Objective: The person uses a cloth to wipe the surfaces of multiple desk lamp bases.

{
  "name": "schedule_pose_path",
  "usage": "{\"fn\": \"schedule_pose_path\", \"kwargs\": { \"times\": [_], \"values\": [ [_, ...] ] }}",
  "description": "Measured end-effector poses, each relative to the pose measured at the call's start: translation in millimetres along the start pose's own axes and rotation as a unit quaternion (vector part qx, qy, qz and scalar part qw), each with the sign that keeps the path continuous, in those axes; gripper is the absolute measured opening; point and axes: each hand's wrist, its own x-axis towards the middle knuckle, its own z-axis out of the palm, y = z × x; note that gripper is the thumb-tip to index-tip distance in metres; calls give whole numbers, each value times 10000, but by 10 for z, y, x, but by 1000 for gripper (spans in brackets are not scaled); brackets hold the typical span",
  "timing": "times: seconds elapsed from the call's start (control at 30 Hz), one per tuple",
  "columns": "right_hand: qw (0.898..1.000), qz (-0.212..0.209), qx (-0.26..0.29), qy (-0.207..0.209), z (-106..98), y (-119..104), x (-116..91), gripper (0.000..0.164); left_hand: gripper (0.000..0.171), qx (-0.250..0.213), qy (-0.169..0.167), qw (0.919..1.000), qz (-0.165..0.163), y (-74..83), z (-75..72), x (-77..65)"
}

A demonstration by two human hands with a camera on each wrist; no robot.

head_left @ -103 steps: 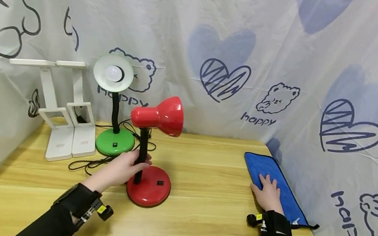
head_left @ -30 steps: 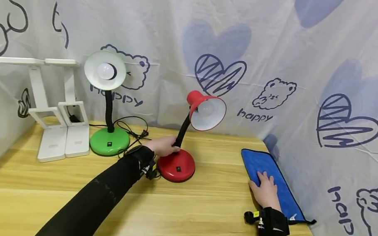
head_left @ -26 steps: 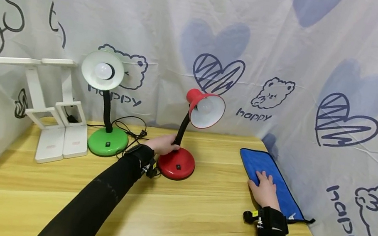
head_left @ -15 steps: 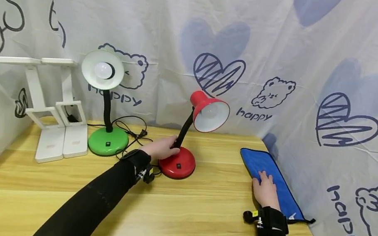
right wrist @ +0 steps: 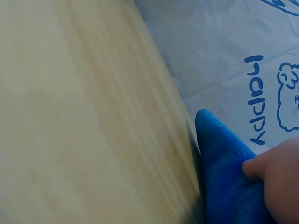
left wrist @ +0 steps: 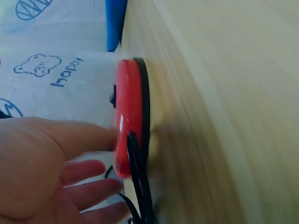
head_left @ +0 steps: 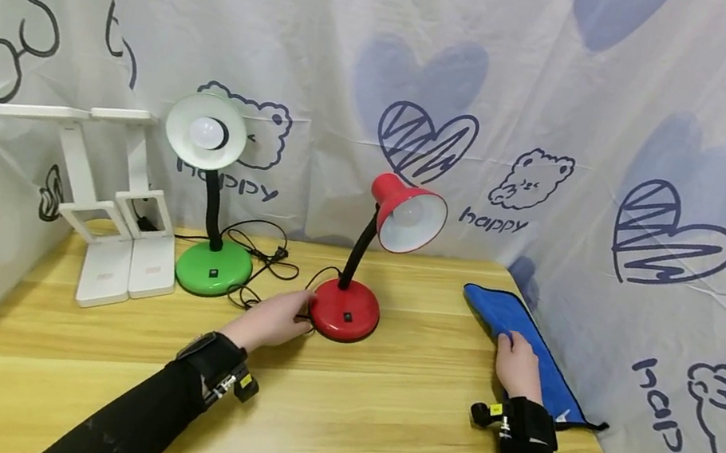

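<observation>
The red desk lamp point(head_left: 345, 311) stands upright on the table, its black neck leaning and its white-lined shade facing right and forward. Beside the left edge of its base is my left hand point(head_left: 273, 320), fingers loosely extended. In the left wrist view the thumb lies against or just in front of the red base point(left wrist: 128, 112); contact cannot be told. At the right, my right hand point(head_left: 519, 367) pinches the near-left edge of a blue cloth point(head_left: 547, 360). In the right wrist view the cloth point(right wrist: 226, 168) is bunched up under the thumb.
A green desk lamp point(head_left: 213, 269) stands left of the red one, with black cords point(head_left: 265, 262) between them. Two white folding lamps point(head_left: 129, 270) stand farther left. Printed curtains point(head_left: 340, 28) enclose the wooden table point(head_left: 364, 429) at the back and sides.
The red lamp has moved right and back, its shade turned. My left hand has let go of its neck and drawn back left. My right hand, earlier flat on the cloth, now grips and lifts its edge.
</observation>
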Motion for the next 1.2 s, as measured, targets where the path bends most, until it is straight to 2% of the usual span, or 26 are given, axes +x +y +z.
{"fn": "schedule_pose_path", "kwargs": {
  "times": [0.17, 0.23, 0.3, 0.47, 0.63, 0.77, 0.93, 1.03, 1.13, 1.2],
  "values": [
    [9981, 160, 570, 192, -36, 1, -13, 62, 51, 303, -13, 9995, 27, -108, 25, -69],
    [9936, 269, 1072, 213, -52, -10, -20, 63, 52, 314, -49, 9995, -9, -141, 27, -78],
    [9847, 364, 1699, 130, -68, -39, -37, 64, 54, 274, -117, 9995, -79, -169, 33, -77],
    [9510, 583, 3028, -210, -76, -164, -73, 68, 72, 147, -203, 9986, -459, -160, 49, -26],
    [9234, 702, 3763, -274, 20, -330, -67, 71, 84, 106, 15, 9974, -708, -64, 123, 83],
    [8949, 837, 4364, -422, 122, -462, -89, 72, 85, 280, 169, 9959, -849, -15, 185, 143],
    [8354, 916, 5373, -710, 221, -607, -122, 70, 82, 144, 264, 9953, -920, 45, 141, 161],
    [8061, 939, 5776, -885, 272, -672, -143, 67, 79, 66, 217, 9951, -960, 72, 96, 170],
    [7953, 928, 5897, -1057, 320, -724, -173, 64, 73, 92, 199, 9948, -991, 78, 63, 174],
    [7952, 831, 5888, -1182, 353, -754, -195, 62, 72, 126, 209, 9948, -985, 68, 44, 165]
  ]
}}
